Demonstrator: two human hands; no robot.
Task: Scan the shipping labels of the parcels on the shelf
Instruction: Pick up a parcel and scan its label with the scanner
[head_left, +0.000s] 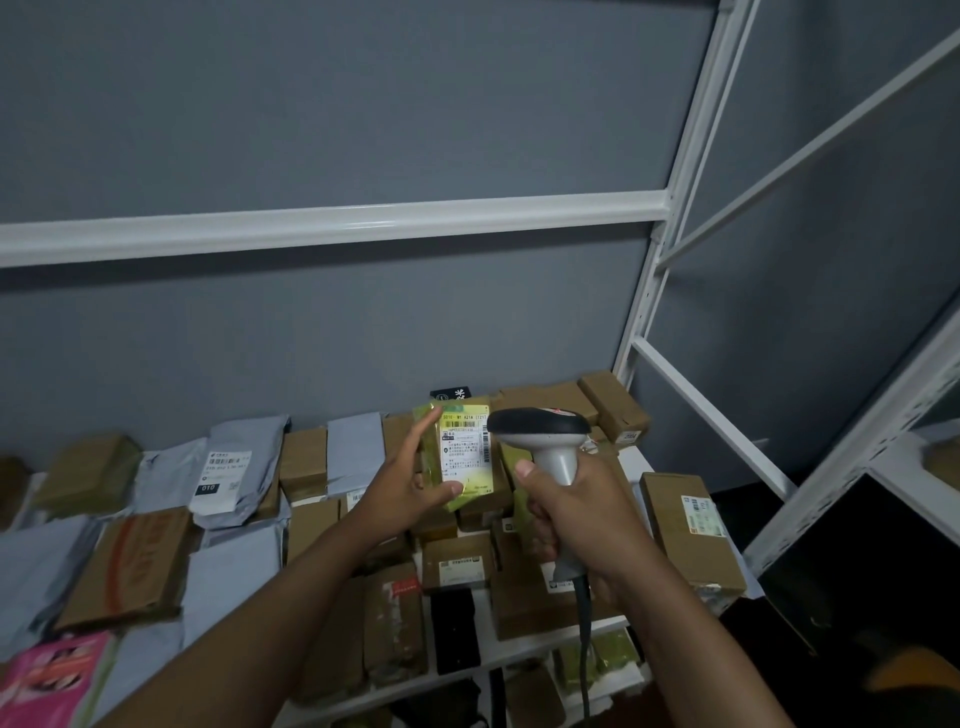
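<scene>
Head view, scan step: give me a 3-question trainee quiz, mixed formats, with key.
1. Multiple choice: what does the right hand grip?
A. a tape roll
B. the barcode scanner
C. a grey mailer bag

2. True or false: the green parcel in the left hand lies flat on the shelf with its label face down.

3. Fill in: the scanner's head sits just to the ____ of the parcel's white shipping label, as the camera sees it.

Key
1. B
2. False: it is lifted clear of the other parcels, with its label toward the camera.
3. right
</scene>
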